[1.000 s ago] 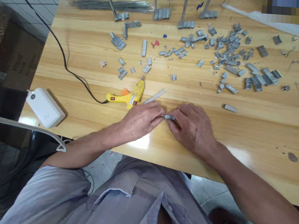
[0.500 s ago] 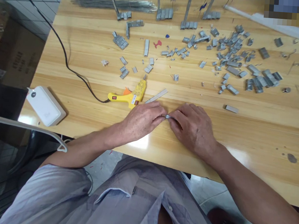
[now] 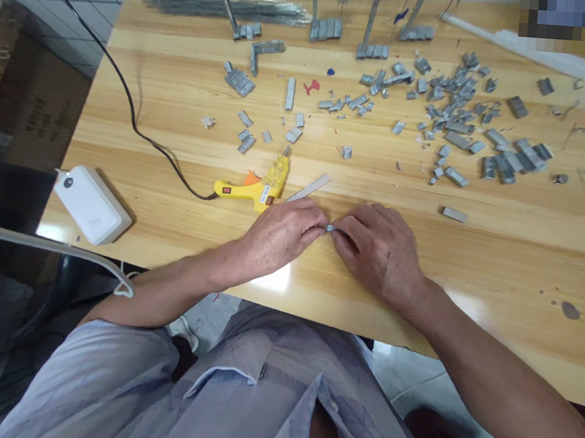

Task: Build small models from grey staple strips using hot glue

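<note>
Between my two hands, above the front part of the table, is a small grey metallic piece (image 3: 330,228), mostly covered by fingertips. My left hand (image 3: 286,235) pinches its left end between thumb and forefinger. My right hand (image 3: 378,248) is closed on its right end the same way. Just beyond my left hand lies a thin flat grey strip (image 3: 311,187), its near end running behind the hand. A yellow glue gun (image 3: 254,188) with an orange trigger rests on its side left of the strip, nozzle pointing away from me.
Loose grey staple-like blocks (image 3: 455,103) are heaped at the right back. Upright grey frames (image 3: 373,24) and a bundle of thin wires (image 3: 227,7) stand or lie along the back. A white power bank (image 3: 93,205) sits at the left edge; the gun's black cord (image 3: 130,101) runs back left.
Both hands keep their pinch on the small grey piece in nearly the same place. The whole view has shifted slightly; a shoe now shows below the table.
</note>
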Motion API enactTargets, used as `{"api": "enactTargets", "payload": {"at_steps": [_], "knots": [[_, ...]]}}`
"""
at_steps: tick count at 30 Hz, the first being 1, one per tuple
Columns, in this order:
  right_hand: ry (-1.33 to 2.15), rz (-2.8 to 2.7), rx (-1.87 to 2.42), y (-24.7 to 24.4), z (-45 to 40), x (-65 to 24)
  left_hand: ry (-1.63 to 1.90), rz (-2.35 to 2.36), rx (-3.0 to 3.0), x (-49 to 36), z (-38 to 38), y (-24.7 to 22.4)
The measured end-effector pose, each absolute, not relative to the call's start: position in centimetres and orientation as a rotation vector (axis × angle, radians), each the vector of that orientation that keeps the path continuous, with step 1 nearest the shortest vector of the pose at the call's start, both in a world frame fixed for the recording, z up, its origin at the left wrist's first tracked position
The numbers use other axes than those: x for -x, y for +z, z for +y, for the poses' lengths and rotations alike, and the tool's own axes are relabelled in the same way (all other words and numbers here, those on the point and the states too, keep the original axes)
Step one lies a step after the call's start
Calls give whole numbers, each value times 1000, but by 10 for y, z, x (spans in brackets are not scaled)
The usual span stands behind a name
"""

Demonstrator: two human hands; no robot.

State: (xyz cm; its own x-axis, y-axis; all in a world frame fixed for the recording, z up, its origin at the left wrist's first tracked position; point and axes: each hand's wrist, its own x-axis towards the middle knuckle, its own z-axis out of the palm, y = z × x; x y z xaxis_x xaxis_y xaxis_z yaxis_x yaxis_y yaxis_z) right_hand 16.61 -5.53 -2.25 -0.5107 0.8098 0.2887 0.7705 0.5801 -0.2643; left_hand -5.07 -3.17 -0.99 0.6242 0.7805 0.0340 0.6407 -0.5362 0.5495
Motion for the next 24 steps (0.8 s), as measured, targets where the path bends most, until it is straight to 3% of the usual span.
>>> {"api": "enactTargets", "payload": {"at_steps": [24], "knots": [[83,-2445,1271,-22,-56,-167,419,1116,-2392,51,-33,-12]]}}
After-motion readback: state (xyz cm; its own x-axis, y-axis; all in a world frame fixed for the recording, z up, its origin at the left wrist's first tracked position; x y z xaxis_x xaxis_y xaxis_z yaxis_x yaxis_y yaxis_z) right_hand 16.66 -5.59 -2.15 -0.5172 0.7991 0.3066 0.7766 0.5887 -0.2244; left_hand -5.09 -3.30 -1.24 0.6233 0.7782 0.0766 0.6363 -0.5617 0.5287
